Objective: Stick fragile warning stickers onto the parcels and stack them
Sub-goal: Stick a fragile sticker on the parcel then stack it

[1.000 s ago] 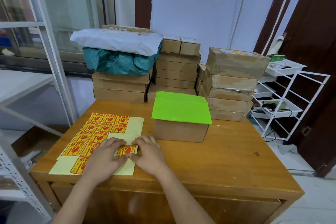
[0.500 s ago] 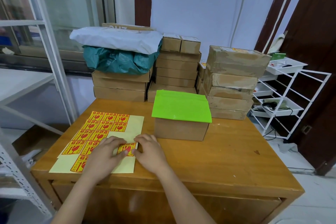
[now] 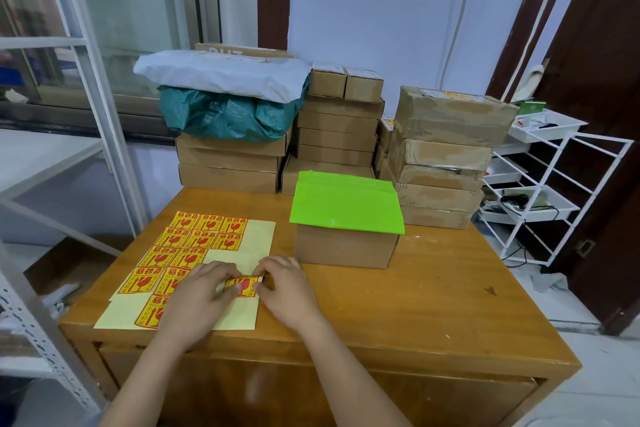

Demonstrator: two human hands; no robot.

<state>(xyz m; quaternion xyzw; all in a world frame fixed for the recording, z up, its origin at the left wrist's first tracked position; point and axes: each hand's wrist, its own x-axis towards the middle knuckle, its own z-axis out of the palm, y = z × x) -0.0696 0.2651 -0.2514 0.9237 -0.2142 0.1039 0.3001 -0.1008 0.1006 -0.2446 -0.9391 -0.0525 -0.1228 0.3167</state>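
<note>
Stickers [image 3: 207, 239] — about twelve on sheet; left hand [image 3: 197, 302], right hand [image 3: 287, 291] pinch one sticker [image 3: 242, 286].

Sticker sheet [image 3: 242, 246] flat on the table [image 3: 433, 305], left of the lone parcel [image 3: 346, 248], both hands at the sheet's near right part, parcel stacks [image 3: 440, 156] behind the lone parcel, wire rack [image 3: 554, 191] right of the table, apparently apart.

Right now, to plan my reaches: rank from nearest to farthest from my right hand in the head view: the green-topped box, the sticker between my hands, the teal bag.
1. sticker, touching the right hand, at its left
2. green-topped box, just beyond
3. teal bag, far back left on stacked boxes
</note>
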